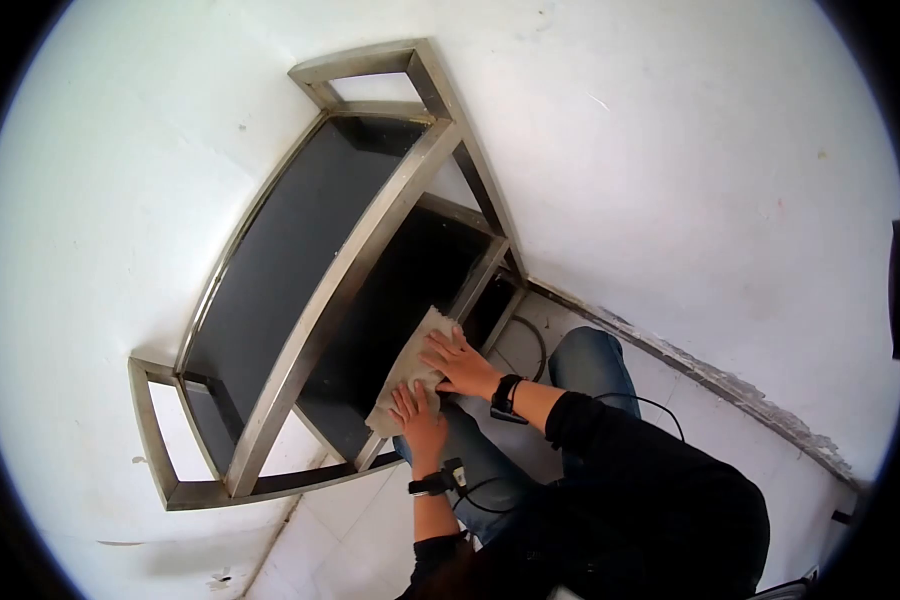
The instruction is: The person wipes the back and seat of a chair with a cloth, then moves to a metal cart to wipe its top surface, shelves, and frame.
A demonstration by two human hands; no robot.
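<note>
A beige cloth (410,362) lies partly spread along the front edge of the middle shelf (395,290), a dark glossy panel in a metal rack (315,300). My left hand (420,428) presses on the cloth's lower part with fingers spread. Higher up, my right hand (462,366) lies on the cloth's right side, its fingers stretched out and apart. Both palms face down, and neither hand is closed round the cloth. Under my hands, part of the cloth and the shelf edge is hidden.
The rack's dark top shelf (290,230) sits above the middle one, with a metal rail (345,260) along its front. White walls (670,130) meet behind the rack. A dark cable (542,345) runs on the tiled floor (730,440) near my knee (595,360).
</note>
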